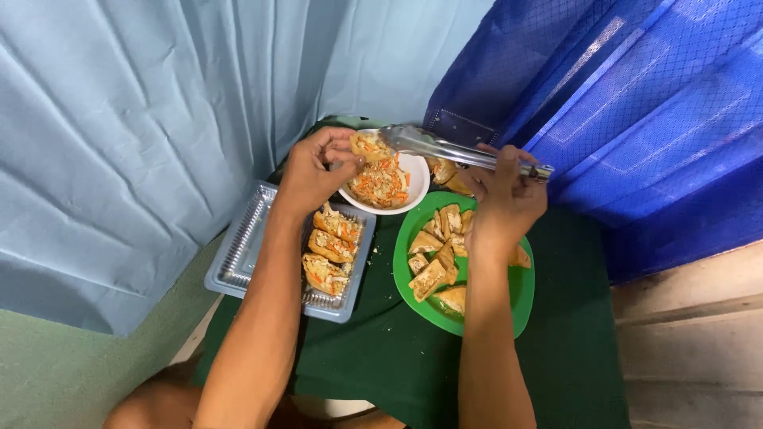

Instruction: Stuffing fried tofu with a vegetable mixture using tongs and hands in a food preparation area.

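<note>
Here the left hand (311, 168) pinches a stuffed tofu pocket (368, 145) over the white bowl (416, 176); the right hand (504, 189) grips metal tongs (445, 146), seemingly nearly closed.

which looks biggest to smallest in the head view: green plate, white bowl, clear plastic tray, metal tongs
1. green plate and clear plastic tray: look about alike, and arms hide part of each
2. metal tongs: long but thin
3. white bowl

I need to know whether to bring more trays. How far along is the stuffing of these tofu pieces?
Done: three stuffed pieces lie in the clear tray. In hand: the left hand holds a tofu piece over the white bowl of filling, while the right hand works metal tongs. Left: several unfilled pieces on the green plate.
</note>
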